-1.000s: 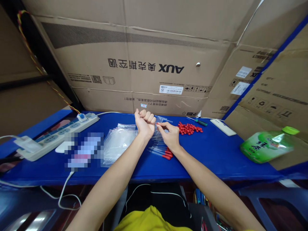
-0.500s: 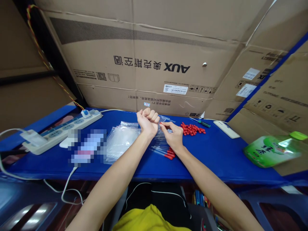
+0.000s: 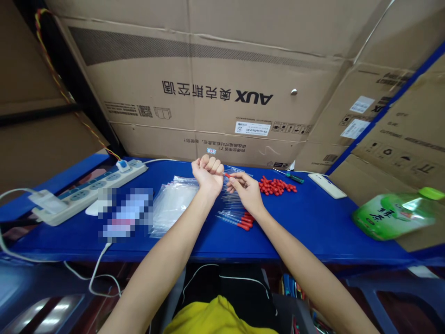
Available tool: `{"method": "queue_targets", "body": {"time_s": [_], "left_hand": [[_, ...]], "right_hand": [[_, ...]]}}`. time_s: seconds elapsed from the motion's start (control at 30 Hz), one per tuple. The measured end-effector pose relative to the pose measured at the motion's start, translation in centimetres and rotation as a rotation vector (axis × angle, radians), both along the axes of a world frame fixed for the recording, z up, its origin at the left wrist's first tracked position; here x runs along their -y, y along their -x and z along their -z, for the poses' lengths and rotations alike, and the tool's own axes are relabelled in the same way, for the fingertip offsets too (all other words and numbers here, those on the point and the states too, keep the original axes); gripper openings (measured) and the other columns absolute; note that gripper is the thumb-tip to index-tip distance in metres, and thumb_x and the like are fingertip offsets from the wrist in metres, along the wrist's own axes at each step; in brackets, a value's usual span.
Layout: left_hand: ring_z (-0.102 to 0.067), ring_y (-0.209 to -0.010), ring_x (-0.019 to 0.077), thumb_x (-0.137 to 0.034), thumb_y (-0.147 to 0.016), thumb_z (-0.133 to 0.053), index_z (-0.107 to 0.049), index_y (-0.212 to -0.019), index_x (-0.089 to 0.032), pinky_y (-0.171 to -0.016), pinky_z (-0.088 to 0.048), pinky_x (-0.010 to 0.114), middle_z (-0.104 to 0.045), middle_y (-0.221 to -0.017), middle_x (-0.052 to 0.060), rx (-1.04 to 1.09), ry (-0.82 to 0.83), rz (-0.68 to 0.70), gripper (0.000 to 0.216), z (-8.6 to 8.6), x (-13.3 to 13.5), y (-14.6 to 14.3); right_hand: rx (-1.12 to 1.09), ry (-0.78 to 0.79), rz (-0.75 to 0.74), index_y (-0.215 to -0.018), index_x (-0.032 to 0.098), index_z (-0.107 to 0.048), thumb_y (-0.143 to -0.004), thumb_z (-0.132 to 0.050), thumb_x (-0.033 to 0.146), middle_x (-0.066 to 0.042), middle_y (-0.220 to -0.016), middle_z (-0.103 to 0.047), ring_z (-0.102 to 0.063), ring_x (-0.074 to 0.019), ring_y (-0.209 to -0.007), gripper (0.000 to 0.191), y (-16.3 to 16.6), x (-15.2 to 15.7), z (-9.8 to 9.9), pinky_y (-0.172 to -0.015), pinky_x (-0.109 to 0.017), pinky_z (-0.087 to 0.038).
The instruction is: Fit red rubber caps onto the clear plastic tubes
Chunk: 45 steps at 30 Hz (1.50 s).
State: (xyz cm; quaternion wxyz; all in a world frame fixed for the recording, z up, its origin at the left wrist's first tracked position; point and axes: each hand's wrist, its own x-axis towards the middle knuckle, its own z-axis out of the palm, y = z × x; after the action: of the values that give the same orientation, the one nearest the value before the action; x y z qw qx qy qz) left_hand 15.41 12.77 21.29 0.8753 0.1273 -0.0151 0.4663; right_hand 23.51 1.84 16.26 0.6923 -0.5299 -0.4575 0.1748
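Observation:
My left hand (image 3: 208, 175) is closed in a loose fist, palm side up, around a thin clear tube that mostly hides in the fingers. From its right side a red rubber bulb (image 3: 227, 175) points toward my right hand (image 3: 248, 189), whose thumb and fingertips pinch it. Below both hands lie several clear dropper tubes (image 3: 232, 198) in a row. Nearer the table edge, droppers with red bulbs (image 3: 245, 226) lie side by side. A pile of loose red bulbs (image 3: 277, 186) sits right of my right hand.
Clear plastic bags (image 3: 175, 204) are stacked left of the hands. Farther left are a phone (image 3: 128, 213) on a cable and a power strip (image 3: 93, 188). To the right lie a green screwdriver (image 3: 295, 178), a white phone-like object (image 3: 327, 185) and a green bottle (image 3: 389, 217). Cardboard (image 3: 139, 65) walls the back.
My left hand has shifted slightly left, and my right fingers have spread a little. More of the red bulb now shows between the two hands.

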Motion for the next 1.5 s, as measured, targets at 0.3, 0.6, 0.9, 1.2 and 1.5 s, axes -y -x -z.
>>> {"method": "queue_targets", "body": {"time_s": [0.3,0.6,0.9,1.2,1.5], "left_hand": [[-0.010,-0.040,0.0081,-0.025,-0.097,-0.037,-0.025,-0.065,-0.021,-0.040,-0.011,0.025,-0.011,-0.052,-0.009,-0.025,-0.012,-0.006,0.035,0.0,-0.1,-0.2],[-0.010,-0.040,0.0082,-0.025,-0.098,-0.037,-0.018,-0.065,-0.022,-0.040,-0.011,0.025,-0.010,-0.053,-0.008,-0.061,-0.033,0.002,0.038,-0.3,0.4,-0.1],[-0.009,-0.041,0.0085,-0.026,-0.098,-0.038,-0.016,-0.064,-0.022,-0.039,-0.011,0.026,-0.010,-0.053,-0.008,-0.080,-0.038,-0.005,0.040,-0.5,0.7,-0.1],[-0.010,-0.040,0.0085,-0.025,-0.097,-0.036,-0.015,-0.065,-0.022,-0.040,-0.010,0.027,-0.010,-0.052,-0.007,-0.045,-0.046,0.005,0.039,-0.2,0.6,-0.4],[-0.009,-0.041,0.0086,-0.028,-0.098,-0.038,-0.016,-0.064,-0.022,-0.040,-0.012,0.026,-0.009,-0.054,-0.007,-0.083,-0.074,-0.009,0.041,-1.0,0.6,0.1]], "right_hand": [[-0.021,-0.011,0.012,-0.097,0.021,-0.074,-0.081,-0.079,0.050,-0.004,-0.083,-0.079,-0.077,-0.0219,-0.073,0.034,0.5,0.0,0.2,-0.073,-0.037,-0.067],[0.127,-0.025,0.090,-0.099,0.024,-0.078,-0.088,-0.073,0.046,-0.003,-0.088,-0.080,-0.079,-0.0252,-0.077,0.025,0.7,0.5,0.1,-0.077,-0.041,-0.068],[0.142,-0.037,0.123,-0.098,0.024,-0.077,-0.089,-0.071,0.045,-0.003,-0.088,-0.080,-0.079,-0.0252,-0.079,0.024,0.9,0.4,0.0,-0.079,-0.041,-0.068],[0.176,-0.040,0.133,-0.099,0.024,-0.077,-0.091,-0.070,0.043,-0.003,-0.088,-0.080,-0.079,-0.0249,-0.077,0.022,0.8,0.3,0.1,-0.078,-0.040,-0.067],[0.046,-0.015,0.031,-0.099,0.023,-0.077,-0.086,-0.075,0.052,-0.003,-0.084,-0.079,-0.077,-0.0231,-0.072,0.032,0.6,0.3,-0.8,-0.074,-0.038,-0.067]]}}
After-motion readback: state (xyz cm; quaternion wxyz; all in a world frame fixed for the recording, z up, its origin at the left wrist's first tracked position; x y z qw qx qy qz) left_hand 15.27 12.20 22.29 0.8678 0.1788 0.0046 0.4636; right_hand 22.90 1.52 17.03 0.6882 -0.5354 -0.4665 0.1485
